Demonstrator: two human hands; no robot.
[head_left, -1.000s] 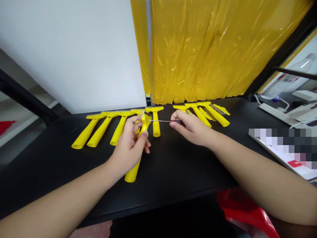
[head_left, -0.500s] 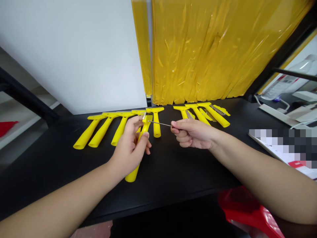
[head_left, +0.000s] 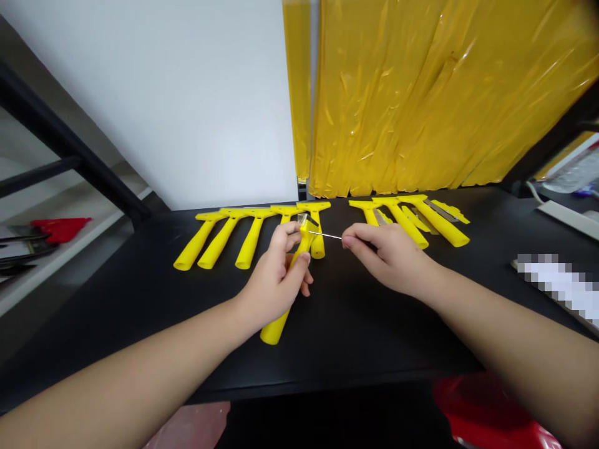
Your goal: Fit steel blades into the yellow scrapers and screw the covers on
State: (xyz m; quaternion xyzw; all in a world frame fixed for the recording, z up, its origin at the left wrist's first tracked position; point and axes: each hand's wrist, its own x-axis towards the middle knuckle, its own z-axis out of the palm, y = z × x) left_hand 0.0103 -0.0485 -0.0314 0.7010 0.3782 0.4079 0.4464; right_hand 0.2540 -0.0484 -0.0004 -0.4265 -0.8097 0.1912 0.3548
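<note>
My left hand (head_left: 281,274) is closed round a yellow scraper (head_left: 277,327), tilted with its head up and its hollow handle end towards me. A shiny blade or clear cover shows at its head. My right hand (head_left: 390,255) pinches a thin metal screwdriver (head_left: 327,235), whose tip meets the scraper just below the head; its handle end is hidden in my fingers. Behind my left hand lies a row of yellow scrapers (head_left: 213,246). Beyond my right hand rest more yellow scrapers (head_left: 442,221), with loose blades and flat yellow pieces (head_left: 449,211) among them.
The black tabletop (head_left: 365,337) is backed by a white panel (head_left: 163,112) and a yellow film-covered panel (head_left: 384,100). At the right lies a blurred-out flat item (head_left: 556,290) near a white power strip (head_left: 568,218). Red plastic (head_left: 491,415) shows below the table edge.
The view has swung left, so everything sits further right in the picture. The right hand has turned palm down around the screwdriver; its tip stays at the scraper's neck.
</note>
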